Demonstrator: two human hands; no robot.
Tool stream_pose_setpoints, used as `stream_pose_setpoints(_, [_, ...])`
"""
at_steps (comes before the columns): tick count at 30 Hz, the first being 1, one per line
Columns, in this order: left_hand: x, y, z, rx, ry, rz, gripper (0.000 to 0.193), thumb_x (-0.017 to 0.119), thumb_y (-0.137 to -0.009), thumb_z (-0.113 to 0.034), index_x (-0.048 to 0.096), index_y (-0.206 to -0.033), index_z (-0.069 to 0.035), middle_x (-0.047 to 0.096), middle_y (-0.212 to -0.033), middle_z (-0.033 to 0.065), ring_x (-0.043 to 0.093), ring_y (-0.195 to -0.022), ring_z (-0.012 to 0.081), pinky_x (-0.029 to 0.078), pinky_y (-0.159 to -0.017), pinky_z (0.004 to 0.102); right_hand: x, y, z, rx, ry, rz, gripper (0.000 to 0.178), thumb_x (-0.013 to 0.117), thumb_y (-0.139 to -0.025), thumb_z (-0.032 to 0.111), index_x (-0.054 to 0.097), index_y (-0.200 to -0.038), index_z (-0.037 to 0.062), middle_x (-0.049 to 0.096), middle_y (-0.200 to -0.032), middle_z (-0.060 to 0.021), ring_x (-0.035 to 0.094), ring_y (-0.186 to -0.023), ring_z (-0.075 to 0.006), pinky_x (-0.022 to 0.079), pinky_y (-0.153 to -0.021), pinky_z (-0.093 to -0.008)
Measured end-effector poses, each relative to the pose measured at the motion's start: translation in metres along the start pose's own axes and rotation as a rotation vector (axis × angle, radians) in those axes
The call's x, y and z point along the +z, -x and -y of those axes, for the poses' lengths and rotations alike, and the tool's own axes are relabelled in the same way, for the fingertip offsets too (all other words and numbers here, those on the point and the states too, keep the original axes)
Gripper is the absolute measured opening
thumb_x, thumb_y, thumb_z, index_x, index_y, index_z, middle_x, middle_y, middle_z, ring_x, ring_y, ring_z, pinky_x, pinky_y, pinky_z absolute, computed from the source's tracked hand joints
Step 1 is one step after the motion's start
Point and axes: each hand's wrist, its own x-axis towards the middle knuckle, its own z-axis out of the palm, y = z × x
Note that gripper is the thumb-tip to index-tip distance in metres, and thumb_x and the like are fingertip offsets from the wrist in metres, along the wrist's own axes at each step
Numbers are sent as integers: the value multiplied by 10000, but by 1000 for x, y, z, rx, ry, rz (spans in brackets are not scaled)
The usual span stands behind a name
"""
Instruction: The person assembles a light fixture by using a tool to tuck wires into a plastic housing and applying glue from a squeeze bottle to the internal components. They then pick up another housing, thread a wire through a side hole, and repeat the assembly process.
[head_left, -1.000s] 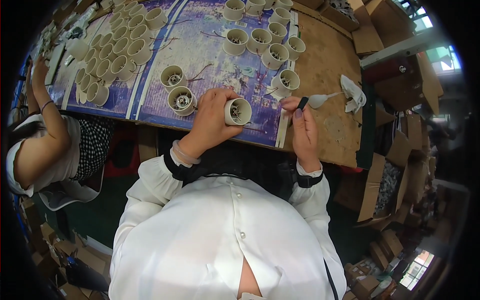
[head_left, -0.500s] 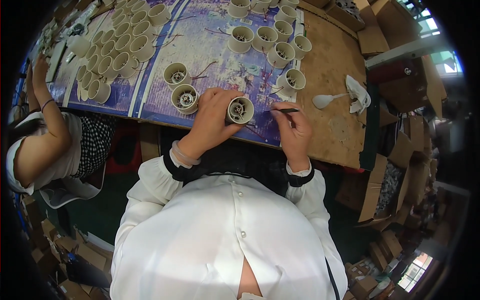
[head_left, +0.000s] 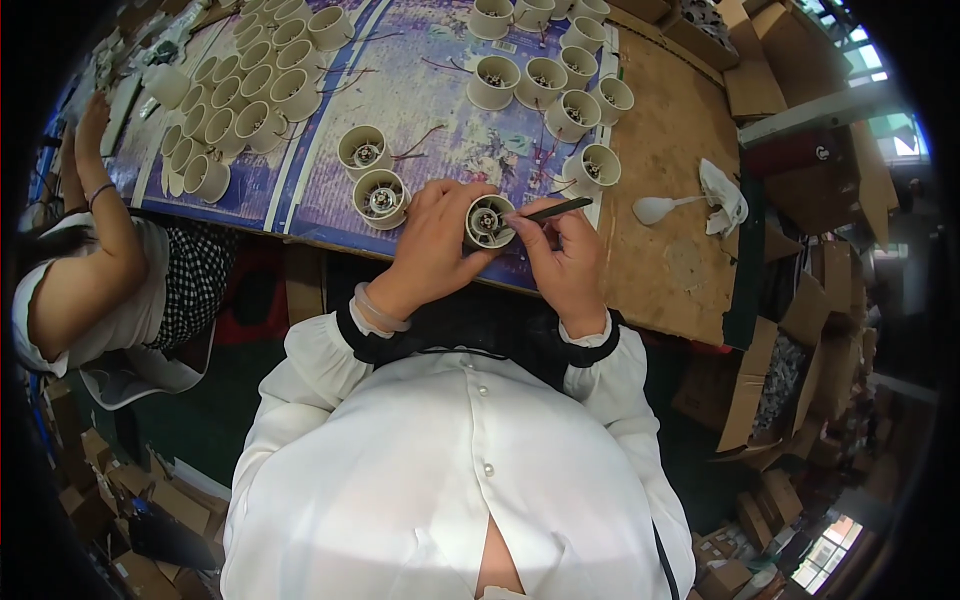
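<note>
My left hand is closed round a cream cylindrical housing near the table's front edge. Its open top faces up, showing a round metal motor part inside. My right hand pinches a dark, slim tool that looks like tweezers. The tool slants down to the left, its tip at the housing's mouth; my fingers partly hide the tip. Just left of my left hand stand two similar housings, a nearer one and a farther one, each with a motor part inside.
More cream housings with thin wires stand in groups at the back left and back right. A white spoon-shaped item and crumpled white tissue lie on the brown board. A co-worker's arm is at the left; cardboard boxes stand right.
My right hand has moved left, bringing the dark tool from beside the housing to its mouth. My left hand still holds the housing. The whole view has shifted slightly.
</note>
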Motion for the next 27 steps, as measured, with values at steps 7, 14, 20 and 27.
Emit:
stream_pose_setpoints(7, [0, 1, 3, -2, 3, 4, 647, 784, -642, -148, 510, -1225, -91, 576, -1071, 133, 508, -1052, 329, 388, -909, 409, 4, 0, -7, 21, -54, -61, 123, 692, -880, 92, 646, -947, 0, 604, -827, -18, 505, -661, -67, 402, -586, -212])
stream_pose_setpoints(14, [0, 0, 1, 2, 3, 9, 642, 780, -647, -148, 507, -1226, -86, 578, -1085, 130, 507, -1059, 330, 387, -914, 411, 4, 3, -7, 26, -47, -64, 126, 692, -880, 94, 645, -946, -3, 604, -823, -19, 508, -662, -68, 405, -588, -211])
stream_pose_setpoints(20, [-1, 0, 2, 3, -7, 13, 642, 777, -647, -145, 505, -1225, -86, 579, -1096, 128, 506, -1065, 332, 385, -921, 414, 5, 3, -6, -12, -30, -68, 121, 693, -876, 84, 645, -942, -5, 612, -824, -25, 517, -666, -73, 409, -592, -212])
stream_pose_setpoints(27, [-1, 0, 0, -3, -9, 12, 644, 776, -643, -140, 504, -1225, -90, 580, -1094, 127, 504, -1066, 333, 383, -924, 416, 9, 0, -11, -217, 25, -95, 91, 685, -876, 65, 644, -922, -2, 625, -831, -35, 521, -663, -84, 414, -597, -214])
